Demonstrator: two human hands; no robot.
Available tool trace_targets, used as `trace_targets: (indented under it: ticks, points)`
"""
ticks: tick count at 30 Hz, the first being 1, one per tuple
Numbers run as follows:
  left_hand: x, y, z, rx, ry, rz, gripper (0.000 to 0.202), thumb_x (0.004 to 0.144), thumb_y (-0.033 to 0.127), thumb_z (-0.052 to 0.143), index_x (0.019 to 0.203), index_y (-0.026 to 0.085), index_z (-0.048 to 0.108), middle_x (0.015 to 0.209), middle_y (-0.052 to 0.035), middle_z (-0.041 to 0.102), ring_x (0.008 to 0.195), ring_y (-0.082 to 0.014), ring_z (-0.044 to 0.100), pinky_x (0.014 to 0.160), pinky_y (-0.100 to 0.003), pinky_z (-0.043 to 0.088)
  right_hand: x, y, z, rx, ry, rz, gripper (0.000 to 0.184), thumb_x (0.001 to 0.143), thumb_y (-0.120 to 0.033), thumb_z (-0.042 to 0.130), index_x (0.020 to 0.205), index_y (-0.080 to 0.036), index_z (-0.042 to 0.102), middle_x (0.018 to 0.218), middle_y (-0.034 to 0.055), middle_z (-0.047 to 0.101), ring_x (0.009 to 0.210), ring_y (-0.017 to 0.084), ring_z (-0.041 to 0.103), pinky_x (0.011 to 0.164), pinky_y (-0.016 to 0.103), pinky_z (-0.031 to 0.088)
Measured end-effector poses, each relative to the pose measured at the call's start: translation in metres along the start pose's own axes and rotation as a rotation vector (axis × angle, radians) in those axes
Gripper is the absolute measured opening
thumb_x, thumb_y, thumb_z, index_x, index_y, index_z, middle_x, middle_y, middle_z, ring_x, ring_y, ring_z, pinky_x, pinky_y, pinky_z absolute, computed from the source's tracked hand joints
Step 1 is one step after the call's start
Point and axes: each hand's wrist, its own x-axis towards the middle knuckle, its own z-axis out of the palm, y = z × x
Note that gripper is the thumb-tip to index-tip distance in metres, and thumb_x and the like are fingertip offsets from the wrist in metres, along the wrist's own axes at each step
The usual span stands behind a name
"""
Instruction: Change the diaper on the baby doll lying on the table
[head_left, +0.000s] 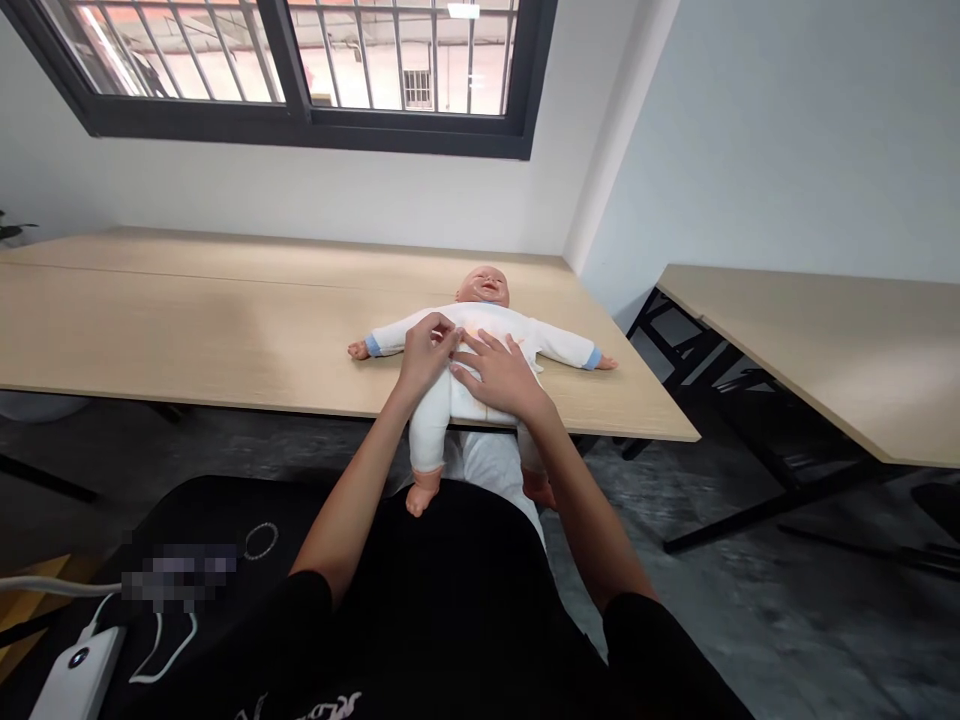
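Observation:
A baby doll (487,287) lies on its back at the table's front edge, arms stretched out to both sides and legs hanging over the edge. It wears a white outfit (559,343) with blue cuffs. My left hand (427,350) is at the doll's middle, its thumb and fingers pinched together on the white cloth. Beside it, my right hand (499,372) rests on the doll's belly with the fingers spread. The cloth directly under both hands is hidden.
The light wooden table (225,335) runs along the wall below a barred window (307,115). Another table (825,340) stands to the right across a gap. At lower left, a white power bank (79,675) with cables and a bracelet (261,540) lie on a black surface.

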Motion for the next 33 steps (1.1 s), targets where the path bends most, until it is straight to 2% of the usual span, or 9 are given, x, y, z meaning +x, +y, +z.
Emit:
trace_targets:
  ticks: [4,7,9,12,15,18,21,27,33]
  points:
    - [0.005,-0.002,-0.001,0.067,-0.129,-0.010,0.018,0.085,0.031,0.066,0.074,0.017,0.062,0.076,-0.0013,0.065,0.071,-0.0153,0.057,0.072,-0.027,0.046,-0.004,0.003,0.004,0.075,0.053,0.012,0.034,0.102,-0.043,0.051,0.126,-0.028,0.071,0.158,0.0056,0.038,0.154,0.038,0.023,0.121,0.074,0.005]
    - [0.002,-0.002,-0.004,0.118,-0.165,-0.006,0.019,0.087,0.032,0.066,0.075,0.017,0.064,0.077,-0.0023,0.067,0.072,-0.0168,0.059,0.074,-0.029,0.046,-0.015,0.008,0.000,0.230,0.109,0.030,0.035,0.101,-0.044,0.052,0.123,-0.026,0.072,0.158,0.0057,0.038,0.154,0.034,0.026,0.125,0.068,0.004]
    - [-0.002,0.000,-0.005,0.169,-0.180,0.014,0.016,0.089,0.031,0.064,0.080,0.018,0.066,0.081,-0.0032,0.068,0.077,-0.0185,0.061,0.077,-0.031,0.048,-0.026,0.013,-0.006,0.375,0.188,0.052,0.038,0.101,-0.047,0.051,0.124,-0.026,0.072,0.154,0.0042,0.044,0.151,0.028,0.034,0.129,0.059,0.010]
    - [-0.012,0.007,-0.005,0.266,-0.218,0.072,0.018,0.095,0.031,0.056,0.092,0.018,0.068,0.096,-0.0068,0.070,0.091,-0.0213,0.064,0.088,-0.034,0.051,-0.040,0.026,-0.011,0.547,0.366,0.116,0.047,0.097,-0.054,0.053,0.129,-0.023,0.069,0.151,0.0049,0.048,0.146,0.022,0.042,0.130,0.043,0.025]
    - [-0.023,0.017,-0.003,0.354,-0.275,0.129,0.032,0.102,0.035,0.046,0.109,0.015,0.069,0.117,-0.0130,0.067,0.110,-0.0245,0.064,0.102,-0.038,0.049,-0.047,0.038,-0.006,0.651,0.474,0.210,0.061,0.093,-0.062,0.056,0.134,-0.018,0.065,0.151,0.0076,0.048,0.146,0.022,0.042,0.130,0.040,0.027]
    - [-0.033,0.023,0.000,0.428,-0.330,0.173,0.042,0.105,0.040,0.041,0.126,0.012,0.065,0.137,-0.0173,0.061,0.133,-0.0280,0.055,0.116,-0.043,0.041,-0.047,0.044,0.002,0.725,0.400,0.243,0.072,0.090,-0.070,0.055,0.141,-0.019,0.060,0.155,0.0073,0.044,0.150,0.022,0.037,0.131,0.040,0.025]
    - [-0.038,0.025,0.001,0.503,-0.403,0.190,0.049,0.105,0.044,0.041,0.139,0.013,0.058,0.150,-0.0163,0.054,0.148,-0.0288,0.041,0.124,-0.048,0.030,-0.045,0.043,0.006,0.699,0.315,0.233,0.078,0.089,-0.075,0.053,0.146,-0.021,0.057,0.158,0.0062,0.039,0.153,0.022,0.030,0.133,0.040,0.019]
    - [-0.036,0.020,-0.006,0.519,-0.485,0.123,0.057,0.104,0.051,0.039,0.148,0.017,0.053,0.155,-0.0130,0.048,0.151,-0.0283,0.036,0.126,-0.050,0.025,-0.037,0.041,0.007,0.593,0.181,0.190,0.083,0.090,-0.078,0.048,0.152,-0.022,0.050,0.162,0.0042,0.031,0.157,0.023,0.018,0.133,0.045,0.012]
    - [-0.031,0.026,-0.013,0.608,-0.566,0.043,0.061,0.106,0.051,0.030,0.152,0.014,0.047,0.160,-0.0105,0.042,0.155,-0.0236,0.030,0.125,-0.040,0.028,-0.026,0.041,0.006,0.460,0.088,0.189,0.082,0.096,-0.076,0.038,0.155,-0.019,0.046,0.164,0.0074,0.025,0.158,0.025,0.013,0.132,0.046,0.009]
